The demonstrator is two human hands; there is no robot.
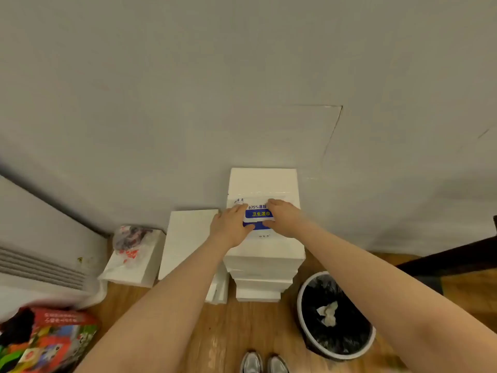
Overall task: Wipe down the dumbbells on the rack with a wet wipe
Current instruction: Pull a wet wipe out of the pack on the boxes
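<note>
Both hands are on the wipes pack [259,216], which lies flat on top of a stack of white boxes [265,265] against the wall [242,90]. Judging by this, the task is at its very start: no wipe is out, and no dumbbell or rack shows anywhere in the head view, so all the wiping is left to do.

Left hand [232,228] rests on the pack's left edge, fingers laid over the top and thumb reaching in across the blue label. Right hand [282,220] covers the right side, fingers curved over the far corner and thumb low near the label. They sit close together with only the label's middle showing between them. Whether either one is pinching the flap or just pressing the pack down is hard to make out, since the seal is hidden under the fingers.

Beside the stack, on the wooden floor [242,332], stands a bin [304,319] with a black liner and a crumpled white scrap [328,313] inside.
</note>
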